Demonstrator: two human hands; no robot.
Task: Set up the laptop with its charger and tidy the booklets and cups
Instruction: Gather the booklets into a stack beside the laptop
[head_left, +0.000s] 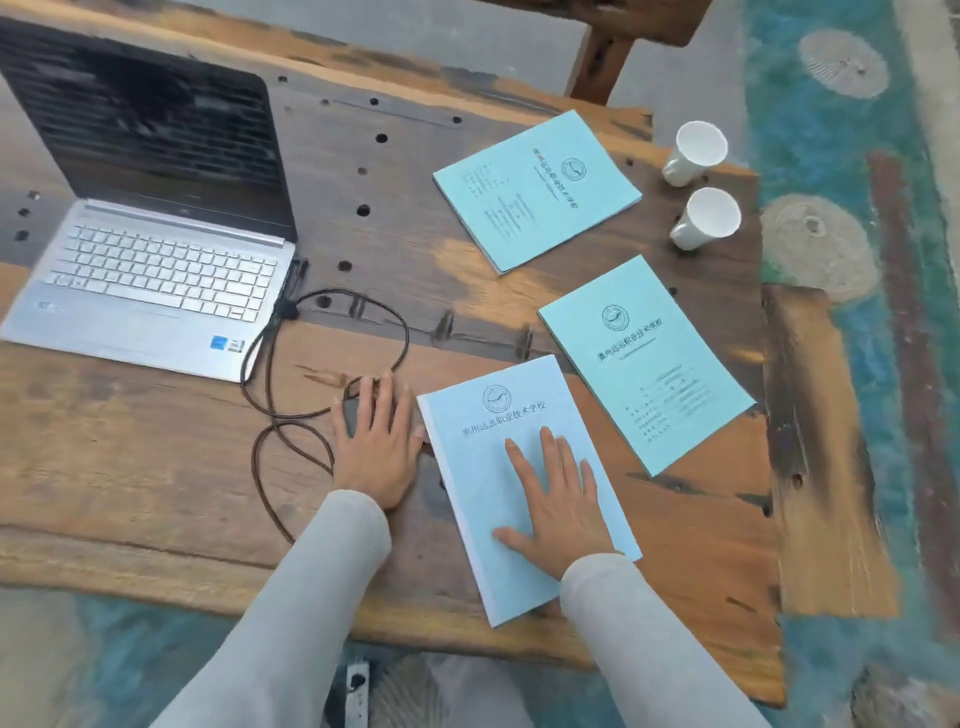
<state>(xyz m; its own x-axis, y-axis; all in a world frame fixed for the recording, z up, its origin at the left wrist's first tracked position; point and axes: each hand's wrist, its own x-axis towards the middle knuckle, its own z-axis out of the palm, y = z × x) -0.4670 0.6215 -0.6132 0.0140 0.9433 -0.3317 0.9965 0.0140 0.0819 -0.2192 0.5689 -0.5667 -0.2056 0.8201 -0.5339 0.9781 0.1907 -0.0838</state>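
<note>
An open silver laptop (150, 270) with a dark screen stands at the table's left. A dark charger cable (400, 332) runs from its right side and loops over the wood. My left hand (379, 447) lies flat over a dark charger block (350, 413), mostly hiding it. My right hand (556, 499) rests flat, fingers spread, on the nearest pale blue booklet (493, 415). A second booklet (644, 358) lies to its right, a third booklet (535, 192) farther back. Two white paper cups (696, 153) (709, 218) stand at the right rear edge.
The rough wooden table (156, 467) has several round holes and an uneven right edge. A wooden chair leg (602, 57) rises behind the table. A patterned blue-green rug (841, 156) covers the floor to the right.
</note>
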